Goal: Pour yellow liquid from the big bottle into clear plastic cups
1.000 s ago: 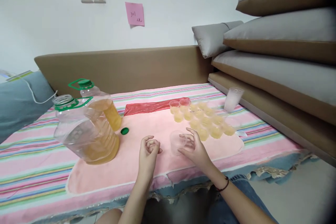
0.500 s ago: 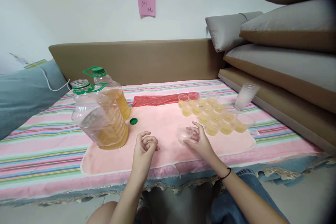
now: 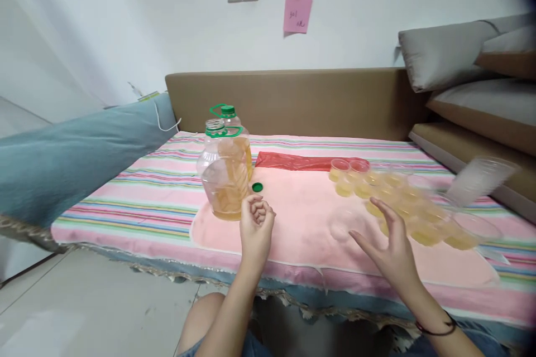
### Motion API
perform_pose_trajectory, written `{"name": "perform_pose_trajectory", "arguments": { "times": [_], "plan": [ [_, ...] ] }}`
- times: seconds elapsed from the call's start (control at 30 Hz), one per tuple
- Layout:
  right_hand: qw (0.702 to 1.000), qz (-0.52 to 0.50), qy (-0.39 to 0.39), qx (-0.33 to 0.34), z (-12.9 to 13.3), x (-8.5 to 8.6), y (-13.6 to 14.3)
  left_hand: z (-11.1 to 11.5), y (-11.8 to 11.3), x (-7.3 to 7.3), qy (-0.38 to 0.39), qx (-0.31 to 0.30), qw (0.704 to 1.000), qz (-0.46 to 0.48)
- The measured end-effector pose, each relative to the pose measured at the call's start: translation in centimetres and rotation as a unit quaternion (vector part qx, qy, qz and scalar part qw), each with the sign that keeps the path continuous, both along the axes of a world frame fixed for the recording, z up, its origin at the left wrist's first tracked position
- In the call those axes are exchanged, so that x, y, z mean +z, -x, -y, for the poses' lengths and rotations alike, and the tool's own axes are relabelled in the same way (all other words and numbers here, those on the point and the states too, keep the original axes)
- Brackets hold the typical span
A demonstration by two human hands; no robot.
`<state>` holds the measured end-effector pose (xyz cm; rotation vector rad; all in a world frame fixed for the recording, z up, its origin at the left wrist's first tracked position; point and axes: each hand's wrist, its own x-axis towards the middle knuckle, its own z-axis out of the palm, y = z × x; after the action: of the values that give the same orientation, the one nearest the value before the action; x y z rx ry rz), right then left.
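A clear plastic cup [image 3: 344, 224] with nothing visible in it stands on the pink mat [image 3: 293, 223]. Just right of it my right hand [image 3: 391, 251] is open, thumb and fingers spread apart and holding nothing. My left hand [image 3: 256, 226] is curled loosely above the mat, with nothing seen in its fingers. Close behind it stands a large clear jug [image 3: 224, 178], uncapped, partly filled with yellow liquid. A second jug [image 3: 247, 148] with a green cap is partly hidden behind. One loose green cap [image 3: 257, 187] lies beside them. Several cups of yellow liquid [image 3: 393, 195] crowd together on the right.
A stack of clear cups [image 3: 481, 181] leans at the far right. Behind the filled cups lies a red plastic bag [image 3: 293, 160]. Grey-brown cushions [image 3: 481, 106] are piled at the right, and a brown backrest [image 3: 293, 103] runs along the wall. The striped cloth's front edge [image 3: 318, 279] is nearest me.
My right hand has let go of the clear cup and drawn away to the right, fingers spreading. The view has turned left. My left hand stays curled.
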<state>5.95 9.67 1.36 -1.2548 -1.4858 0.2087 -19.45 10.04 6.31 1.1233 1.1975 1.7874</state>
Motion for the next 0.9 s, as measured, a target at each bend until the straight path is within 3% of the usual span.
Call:
{"name": "perform_pose_trajectory", "arguments": {
  "times": [0.17,0.37,0.5,0.6,0.73,0.9],
  "plan": [
    [0.997,0.039,-0.039,0.057,-0.6,2.3,4.9,-0.2,3.3,1.0,-0.053,0.145,0.988,0.012],
    [0.971,-0.030,0.049,0.231,-5.5,3.1,14.9,-0.6,7.6,0.9,-0.060,0.279,0.954,0.093],
    [0.924,-0.135,0.123,0.337,-9.3,2.3,20.8,-0.3,9.1,0.8,-0.011,0.277,0.948,0.156],
    [0.905,-0.166,0.129,0.369,-10.8,1.9,23.9,0.0,9.4,1.0,0.020,0.259,0.948,0.185],
    [0.898,-0.195,0.078,0.387,-11.5,2.2,26.6,0.0,9.5,1.2,0.061,0.244,0.945,0.211],
    [0.903,-0.250,0.036,0.348,-11.4,2.3,28.0,-0.3,9.3,1.3,0.049,0.254,0.937,0.234]
  ]
}}
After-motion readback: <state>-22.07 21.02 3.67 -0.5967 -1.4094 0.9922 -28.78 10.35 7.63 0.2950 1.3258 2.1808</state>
